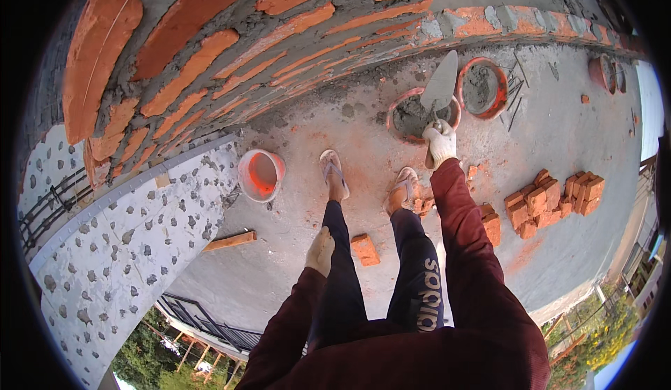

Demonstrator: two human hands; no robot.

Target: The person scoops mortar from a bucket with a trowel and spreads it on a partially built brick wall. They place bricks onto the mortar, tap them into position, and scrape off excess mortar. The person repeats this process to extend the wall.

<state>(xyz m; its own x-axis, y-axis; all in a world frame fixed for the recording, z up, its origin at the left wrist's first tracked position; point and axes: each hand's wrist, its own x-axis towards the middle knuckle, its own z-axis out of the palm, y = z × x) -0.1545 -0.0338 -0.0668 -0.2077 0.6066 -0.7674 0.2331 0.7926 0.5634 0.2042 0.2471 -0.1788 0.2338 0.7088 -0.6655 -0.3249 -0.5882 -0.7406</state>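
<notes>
My right hand (440, 142), in a pale work glove, grips the handle of a steel trowel (440, 86). The trowel blade points up over a round orange pan of grey mortar (412, 116). My left hand (320, 250), also gloved, hangs by my left thigh with its fingers curled and nothing in it. I stand in sandals on a concrete slab, facing a partly built wall of orange bricks (210, 47) with grey mortar joints.
A second mortar pan (482, 88) sits right of the first. An orange bucket (260, 175) stands left of my feet. A pile of loose bricks (552, 198) lies at right, one brick (365, 249) by my legs. The slab edge drops off behind me.
</notes>
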